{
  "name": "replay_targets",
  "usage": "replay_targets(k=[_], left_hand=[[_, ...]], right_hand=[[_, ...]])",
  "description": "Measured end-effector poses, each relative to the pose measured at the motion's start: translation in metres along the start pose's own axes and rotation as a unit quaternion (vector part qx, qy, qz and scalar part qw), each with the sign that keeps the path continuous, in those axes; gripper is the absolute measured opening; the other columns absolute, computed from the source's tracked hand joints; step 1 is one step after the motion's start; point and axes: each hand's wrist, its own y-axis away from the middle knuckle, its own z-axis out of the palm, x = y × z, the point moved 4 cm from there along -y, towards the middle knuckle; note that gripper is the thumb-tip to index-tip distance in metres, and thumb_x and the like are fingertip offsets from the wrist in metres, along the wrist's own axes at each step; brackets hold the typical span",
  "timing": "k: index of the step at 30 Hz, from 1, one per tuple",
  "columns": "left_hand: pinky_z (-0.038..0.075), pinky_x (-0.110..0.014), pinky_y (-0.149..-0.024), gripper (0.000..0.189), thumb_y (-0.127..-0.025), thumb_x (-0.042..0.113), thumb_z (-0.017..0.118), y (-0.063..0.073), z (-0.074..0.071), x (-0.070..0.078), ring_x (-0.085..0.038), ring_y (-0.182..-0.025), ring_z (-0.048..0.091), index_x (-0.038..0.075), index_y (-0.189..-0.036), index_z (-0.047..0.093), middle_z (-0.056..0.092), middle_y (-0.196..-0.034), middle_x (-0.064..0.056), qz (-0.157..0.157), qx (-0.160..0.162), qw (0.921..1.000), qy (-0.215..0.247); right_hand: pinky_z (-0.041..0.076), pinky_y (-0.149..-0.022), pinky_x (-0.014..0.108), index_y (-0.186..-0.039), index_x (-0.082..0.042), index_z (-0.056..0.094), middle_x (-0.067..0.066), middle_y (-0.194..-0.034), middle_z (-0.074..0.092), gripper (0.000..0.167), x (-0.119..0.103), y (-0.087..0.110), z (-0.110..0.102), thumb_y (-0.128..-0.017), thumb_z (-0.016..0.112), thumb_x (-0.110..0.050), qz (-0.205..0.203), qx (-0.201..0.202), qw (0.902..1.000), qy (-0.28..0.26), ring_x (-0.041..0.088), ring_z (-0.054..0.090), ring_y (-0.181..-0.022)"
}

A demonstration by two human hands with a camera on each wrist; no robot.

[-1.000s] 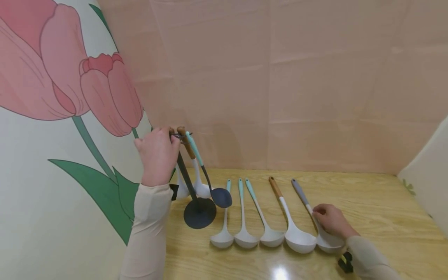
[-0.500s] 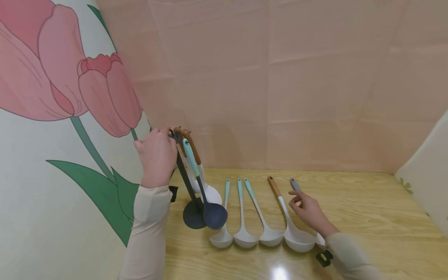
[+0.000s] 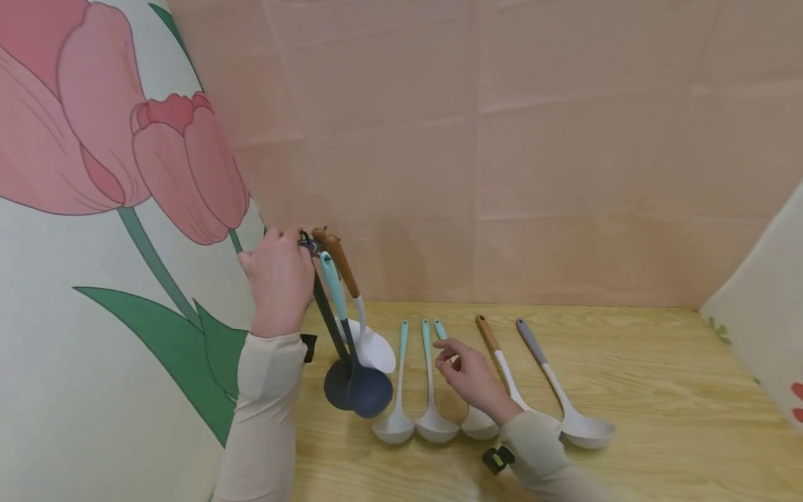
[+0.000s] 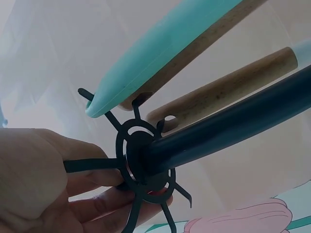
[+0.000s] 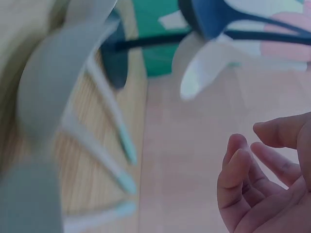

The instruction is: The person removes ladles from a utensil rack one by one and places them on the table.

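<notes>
In the head view my left hand grips the top of a dark utensil stand; the left wrist view shows fingers at its ring of hooks. From the hooks hang a ladle with a turquoise handle and dark blue bowl and wooden-handled utensils with white heads, partly hidden. My right hand, fingers loosely bent and holding nothing, is over a turquoise-handled ladle, partly covering it. Left of that lie two more turquoise-handled ladles, one beside the other.
Right of my right hand, a wooden-handled white ladle and a grey-handled ladle lie on the wood-grain table. A pink cloth backdrop rises behind. The tulip-printed panel stands close on the left.
My right hand has moved left from the grey-handled ladle, past the wooden-handled one. The hanging ladles have turned round the stand, the dark-bowled one now in front of the base. My left hand stays put.
</notes>
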Motion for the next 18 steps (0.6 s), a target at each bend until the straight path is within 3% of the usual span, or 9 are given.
replay_targets(k=[4,8,14,18], left_hand=[[0.043,-0.058,-0.079,0.03,-0.096,0.006,0.055,0.001,0.0,0.0,-0.037,-0.092,0.064,0.004,-0.122,0.07,0.068,-0.108,-0.019,0.011,0.015,0.9997,-0.017],[0.043,-0.057,-0.079,0.03,-0.097,0.006,0.054,0.001,-0.002,-0.001,-0.035,-0.093,0.063,0.005,-0.122,0.07,0.068,-0.107,-0.018,0.015,0.013,0.9994,-0.027],[0.044,-0.057,-0.077,0.029,-0.098,0.007,0.054,0.001,-0.003,-0.001,-0.033,-0.094,0.062,0.005,-0.121,0.07,0.067,-0.105,-0.018,0.017,0.007,0.9991,-0.038],[0.043,-0.056,-0.077,0.03,-0.098,0.007,0.054,0.001,-0.003,-0.002,-0.032,-0.094,0.061,0.006,-0.122,0.07,0.068,-0.105,-0.017,0.016,0.006,0.9992,-0.037]], right_hand=[[0.053,-0.057,0.027,-0.124,-0.01,0.065,0.006,-0.1,0.068,0.029,-0.02,-0.002,0.026,-0.096,0.064,-0.008,-0.003,-0.008,0.9989,-0.046,0.017,0.061,-0.066],[0.052,-0.055,0.028,-0.128,-0.012,0.064,0.009,-0.113,0.067,0.031,-0.039,-0.004,0.048,-0.098,0.064,-0.014,-0.005,-0.028,0.9963,-0.081,0.02,0.064,-0.069],[0.05,-0.052,0.028,-0.138,-0.011,0.057,0.013,-0.134,0.061,0.04,-0.065,-0.012,0.074,-0.099,0.062,-0.019,-0.009,-0.081,0.9881,-0.131,0.021,0.067,-0.077],[0.052,-0.051,0.033,-0.145,-0.019,0.051,0.008,-0.143,0.056,0.046,-0.075,-0.014,0.088,-0.101,0.061,-0.022,-0.009,-0.117,0.9818,-0.149,0.02,0.068,-0.083]])
